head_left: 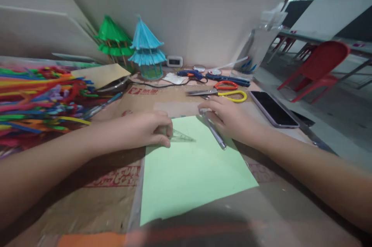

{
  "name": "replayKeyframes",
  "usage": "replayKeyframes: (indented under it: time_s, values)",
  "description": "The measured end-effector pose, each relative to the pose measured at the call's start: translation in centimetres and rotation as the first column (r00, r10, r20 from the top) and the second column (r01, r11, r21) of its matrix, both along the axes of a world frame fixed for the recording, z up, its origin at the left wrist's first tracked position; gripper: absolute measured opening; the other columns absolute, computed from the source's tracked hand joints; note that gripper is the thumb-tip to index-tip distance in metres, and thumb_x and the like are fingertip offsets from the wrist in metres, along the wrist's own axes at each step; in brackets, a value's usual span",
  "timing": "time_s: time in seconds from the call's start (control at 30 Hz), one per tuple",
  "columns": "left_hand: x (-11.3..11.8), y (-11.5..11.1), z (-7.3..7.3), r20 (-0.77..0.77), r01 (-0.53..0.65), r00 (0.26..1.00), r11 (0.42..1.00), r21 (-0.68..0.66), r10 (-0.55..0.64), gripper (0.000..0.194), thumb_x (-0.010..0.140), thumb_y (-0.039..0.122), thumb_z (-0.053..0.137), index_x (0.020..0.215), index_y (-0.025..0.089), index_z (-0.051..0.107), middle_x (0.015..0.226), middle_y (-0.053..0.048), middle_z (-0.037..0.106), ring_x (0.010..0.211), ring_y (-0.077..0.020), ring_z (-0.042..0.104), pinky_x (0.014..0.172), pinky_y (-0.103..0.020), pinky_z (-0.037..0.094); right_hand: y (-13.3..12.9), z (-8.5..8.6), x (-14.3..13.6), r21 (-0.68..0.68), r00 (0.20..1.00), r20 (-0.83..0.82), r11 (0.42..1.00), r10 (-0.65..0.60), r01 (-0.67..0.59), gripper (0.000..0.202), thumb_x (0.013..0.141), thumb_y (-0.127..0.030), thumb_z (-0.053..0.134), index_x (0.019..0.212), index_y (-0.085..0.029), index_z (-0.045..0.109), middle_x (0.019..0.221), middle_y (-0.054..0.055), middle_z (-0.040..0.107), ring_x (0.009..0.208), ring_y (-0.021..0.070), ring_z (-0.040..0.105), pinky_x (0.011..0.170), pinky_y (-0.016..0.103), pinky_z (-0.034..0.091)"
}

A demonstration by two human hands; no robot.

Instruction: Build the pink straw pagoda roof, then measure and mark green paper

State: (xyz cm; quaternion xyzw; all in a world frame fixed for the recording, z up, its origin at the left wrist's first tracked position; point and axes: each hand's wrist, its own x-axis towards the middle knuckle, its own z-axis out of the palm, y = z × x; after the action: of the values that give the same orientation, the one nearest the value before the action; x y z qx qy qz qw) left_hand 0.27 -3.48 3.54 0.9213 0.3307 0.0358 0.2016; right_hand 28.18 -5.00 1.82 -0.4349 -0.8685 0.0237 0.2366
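Note:
My left hand is closed on a clear set square, whose pointed end rests over a light green sheet of paper. My right hand is at the sheet's far right edge, its fingers curled around one end of a silver-grey pen. The pen slants over the paper towards me; its far end is partly hidden by the fingertips. Just beyond this hand lie scissors with one red and one yellow handle.
Colourful pipe cleaners are heaped at left. A green-roofed model and a blue-roofed one stand by the wall, near a blue glue gun. A phone lies at right. A red chair stands beyond the table.

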Motion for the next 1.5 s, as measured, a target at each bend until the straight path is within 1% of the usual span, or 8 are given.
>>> replayKeyframes:
  time_s: [0.13, 0.27, 0.4, 0.67, 0.97, 1.13, 1.27, 1.5]
  values:
    - [0.8, -0.7, 3.8, 0.332, -0.156, 0.932, 0.988, 0.004, 0.146, 0.021, 0.085, 0.039, 0.069, 0.079, 0.02, 0.071, 0.073, 0.001, 0.068, 0.066, -0.0131, 0.061, 0.059, -0.021, 0.043, -1.3, 5.4, -1.2, -0.073, 0.972, -0.234, 0.997, 0.021, -0.039, 0.026, 0.097, -0.031, 0.051, 0.105, -0.014, 0.07, 0.098, 0.009, 0.075, 0.087, 0.0184, 0.069, 0.073, 0.029, 0.052]
    - [2.4, -1.9, 8.9, 0.629, -0.212, 0.762, 0.977, 0.021, 0.151, 0.022, 0.081, 0.038, 0.074, 0.074, 0.017, 0.069, 0.069, 0.001, 0.065, 0.063, -0.0115, 0.059, 0.055, -0.02, 0.043, -2.8, 10.8, -2.4, 0.109, 0.942, -0.244, 0.972, 0.23, -0.209, 0.025, 0.093, -0.024, 0.06, 0.115, -0.019, 0.071, 0.104, 0.004, 0.077, 0.087, 0.0147, 0.072, 0.074, 0.024, 0.054]
    - [3.0, -3.0, 11.4, 0.77, -0.2, 0.636, 0.975, 0.1, 0.051, 0.023, 0.084, 0.04, 0.073, 0.081, 0.017, 0.072, 0.076, -0.001, 0.07, 0.072, -0.0125, 0.063, 0.062, -0.02, 0.049, -4.1, 12.6, -2.9, 0.331, 0.907, -0.314, 0.928, 0.28, -0.172, 0.035, 0.093, -0.011, 0.056, 0.123, -0.022, 0.069, 0.102, 0.001, 0.078, 0.079, 0.0108, 0.072, 0.07, 0.02, 0.056]
    - [2.6, -4.3, 8.2, 0.841, -0.116, 0.539, 0.984, 0.137, -0.053, 0.017, 0.096, 0.028, 0.06, 0.098, 0.022, 0.075, 0.081, -0.001, 0.075, 0.066, -0.0102, 0.068, 0.058, -0.017, 0.055, -4.8, 11.0, -2.3, 0.492, 0.936, -0.139, 0.843, 0.322, -0.217, 0.047, 0.095, -0.012, 0.055, 0.14, -0.025, 0.056, 0.101, 0.004, 0.077, 0.079, 0.0139, 0.07, 0.07, 0.026, 0.055]
    - [2.3, -3.7, 6.7, 0.773, -0.1, 0.612, 0.953, 0.285, -0.167, 0.015, 0.095, 0.023, 0.061, 0.099, 0.021, 0.076, 0.081, -0.002, 0.075, 0.073, -0.0146, 0.07, 0.068, -0.027, 0.058, -4.8, 10.3, -3.1, 0.525, 0.928, -0.14, 0.821, 0.344, -0.226, 0.012, 0.092, -0.013, 0.063, 0.1, -0.021, 0.067, 0.085, 0.002, 0.076, 0.076, 0.0133, 0.07, 0.07, 0.024, 0.052]
    - [2.1, -3.6, 6.9, 0.744, -0.175, 0.616, 0.876, 0.449, -0.258, 0.017, 0.092, 0.019, 0.064, 0.103, 0.026, 0.075, 0.092, -0.001, 0.078, 0.088, -0.0149, 0.072, 0.082, -0.028, 0.059, -5.4, 11.1, -3.0, 0.025, 0.839, -0.502, 0.973, 0.213, -0.231, 0.004, 0.092, -0.021, 0.059, 0.092, -0.019, 0.062, 0.087, 0.004, 0.07, 0.073, 0.0142, 0.067, 0.064, 0.026, 0.052]
    - [2.2, -3.4, 6.9, 0.688, -0.167, 0.656, 0.83, 0.532, -0.309, 0.022, 0.092, 0.013, 0.063, 0.107, 0.026, 0.074, 0.103, -0.001, 0.078, 0.095, -0.0131, 0.072, 0.084, -0.025, 0.058, -5.3, 11.4, -3.3, -0.324, 0.716, -0.693, 0.852, 0.082, -0.411, 0.012, 0.083, -0.01, 0.055, 0.092, -0.018, 0.059, 0.091, 0.006, 0.068, 0.069, 0.0141, 0.065, 0.063, 0.03, 0.054]
    - [2.3, -3.4, 6.7, 0.574, -0.168, 0.738, 0.726, 0.667, -0.356, 0.017, 0.093, 0.015, 0.061, 0.101, 0.025, 0.073, 0.1, -0.001, 0.078, 0.092, -0.0133, 0.074, 0.082, -0.023, 0.06, -4.6, 11.1, -4.0, -0.398, 0.601, -0.799, 0.775, -0.029, -0.492, 0.027, 0.065, -0.001, 0.055, 0.085, -0.019, 0.052, 0.08, -0.004, 0.056, 0.052, 0.0054, 0.046, 0.045, 0.021, 0.035]
